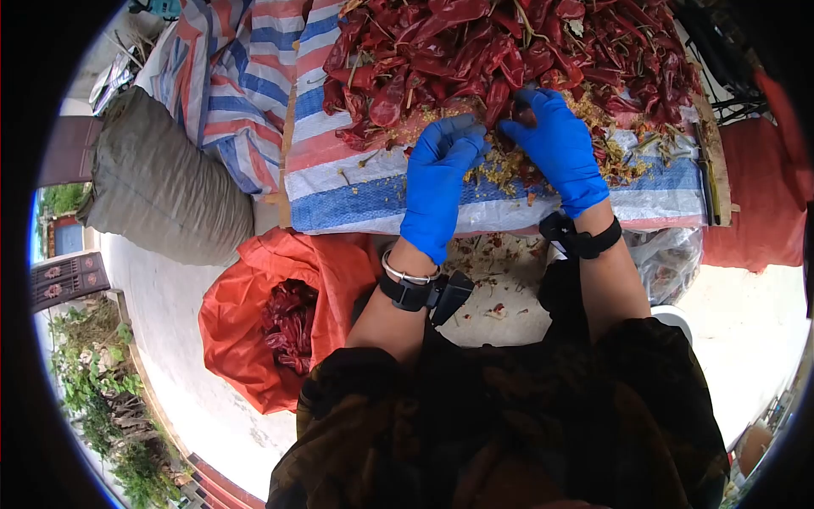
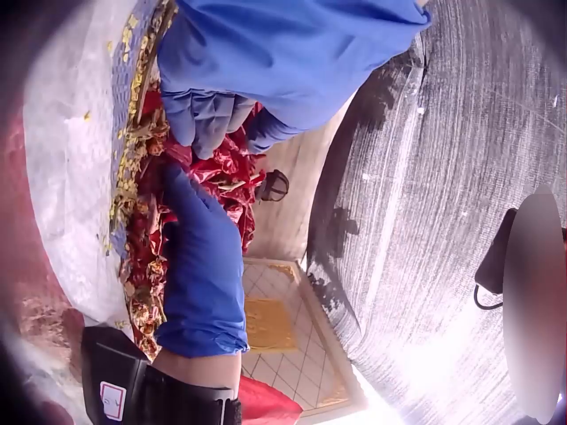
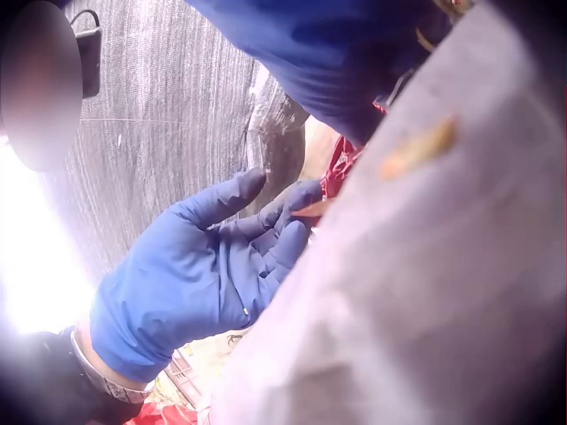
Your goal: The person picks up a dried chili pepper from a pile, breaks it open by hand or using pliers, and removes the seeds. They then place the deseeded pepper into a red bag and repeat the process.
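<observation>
Both hands wear blue gloves at the near edge of a heap of dried red chili peppers [image 1: 475, 51]. My left hand [image 1: 441, 174] has its fingers loosely bent, with the thumb [image 3: 226, 199] standing apart from them. A thin brownish-red piece [image 3: 310, 211] shows by its fingertips. Opposite it, my right hand [image 1: 560, 153] spreads thumb and forefinger over the peppers. From the left wrist, the right hand [image 2: 204, 266] reaches into the peppers [image 2: 235, 181], its fingertips partly hidden. One chili pepper [image 1: 497, 102] lies between the two hands. Loose yellow seeds [image 1: 500, 174] lie below them.
A striped plastic sheet [image 1: 339, 204] covers the table beneath the heap. An orange-red sack [image 1: 242, 318] with chili peppers stands open at the lower left. Beyond it is a full grey-green sack [image 1: 161, 182]. A red bag [image 1: 755, 195] sits at the right.
</observation>
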`<state>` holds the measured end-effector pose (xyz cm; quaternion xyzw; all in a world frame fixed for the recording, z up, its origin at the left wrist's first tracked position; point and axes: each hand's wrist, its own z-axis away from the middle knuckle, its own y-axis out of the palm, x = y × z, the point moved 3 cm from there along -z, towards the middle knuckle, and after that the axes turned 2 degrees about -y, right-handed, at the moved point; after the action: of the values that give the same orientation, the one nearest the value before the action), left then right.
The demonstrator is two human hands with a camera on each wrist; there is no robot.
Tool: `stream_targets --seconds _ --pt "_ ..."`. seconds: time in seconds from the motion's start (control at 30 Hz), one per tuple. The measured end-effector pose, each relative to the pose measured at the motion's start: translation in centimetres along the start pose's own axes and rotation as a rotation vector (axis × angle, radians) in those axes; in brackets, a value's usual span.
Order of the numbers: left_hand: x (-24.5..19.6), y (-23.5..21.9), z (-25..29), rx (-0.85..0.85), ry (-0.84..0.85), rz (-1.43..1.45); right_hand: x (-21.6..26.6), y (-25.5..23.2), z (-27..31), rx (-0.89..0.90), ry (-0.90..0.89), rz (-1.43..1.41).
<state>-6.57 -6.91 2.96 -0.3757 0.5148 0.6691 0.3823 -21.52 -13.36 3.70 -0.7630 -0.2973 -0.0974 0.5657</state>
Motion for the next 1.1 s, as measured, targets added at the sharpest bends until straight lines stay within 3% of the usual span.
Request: stream_targets --seconds 0.13,0.2,0.43,0.53,0.63,0.73,0.83,0.9,0.97,1.03,1.1 --pt "-0.2 0.1 0.2 -0.024 0.0 -0.004 0.1 0.3 0.1 -0.013 0.001 -0.086" --pt "0.0 0.1 0.2 -0.017 0.017 -0.023 -0.2 0.4 0.2 0.089 0.105 -0.172" --pt "0.3 0.5 0.1 -0.025 0.032 -0.05 0.4 0.1 0.6 0.118 0.082 -0.111" --pt "0.2 0.7 0.1 -0.038 0.02 -0.035 0.3 0.8 0.9 -0.014 -0.036 0.005" --pt "0.4 0.5 0.0 -0.031 0.05 -0.048 0.3 -0.5 0.4 -0.002 0.072 -0.229" --pt "-0.2 0.8 0.2 -0.026 0.128 -0.108 1.6 -1.9 0.2 -0.073 -0.056 -0.44" --pt "-0.5 1.7 0.5 0.001 0.144 0.038 3.1 -1.7 0.6 0.059 0.007 -0.626" --pt "-0.5 1.8 0.6 -0.019 0.192 0.044 3.8 -0.9 1.2 0.149 0.014 -0.898" --pt "-0.6 1.3 0.4 -0.03 0.237 0.052 3.9 -1.0 1.2 0.216 -0.016 -0.876" --pt "-0.4 -0.2 0.0 -0.119 0.156 0.004 3.2 -1.2 0.8 0.267 0.031 -1.052" --pt "-0.5 -0.3 -0.1 -0.148 0.166 0.144 1.5 -0.9 0.2 0.188 0.013 -0.966"
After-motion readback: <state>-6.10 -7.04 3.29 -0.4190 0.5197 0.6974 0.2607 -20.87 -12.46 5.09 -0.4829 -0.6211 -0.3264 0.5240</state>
